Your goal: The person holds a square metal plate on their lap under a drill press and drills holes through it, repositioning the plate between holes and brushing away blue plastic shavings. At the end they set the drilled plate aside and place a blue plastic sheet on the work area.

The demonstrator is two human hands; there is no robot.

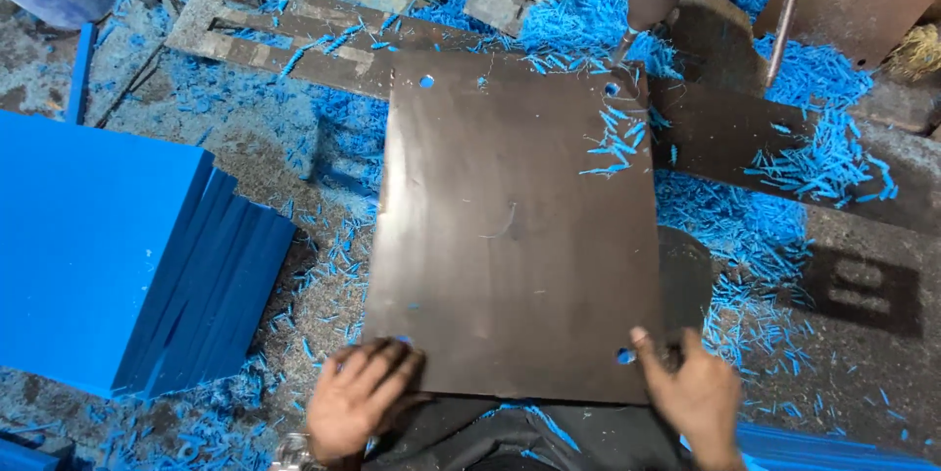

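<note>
Off to the left sits a stack of blue sheets point(108, 255), fanned out at its near edge, well apart from the work. Next along, the left hand point(365, 397) lies flat with fingers spread on the near left corner of a big dark metal plate point(515, 236), pressing down rather than pinching. The plate lies square on the bench, a small hole in each corner showing blue beneath. Its far right corner sits under the drill bit point(627, 35), with a little heap of blue shavings point(616, 143) just beside that hole. The right hand point(691, 393) rests on the near right corner, thumb on top by the hole, fingers seemingly curled at the edge. More shavings carpet the bench to the right. To my eye the risk is the plate sliding or spinning if the bit catches, as bare palms alone hold it, and loose chips under it could let it skate
</note>
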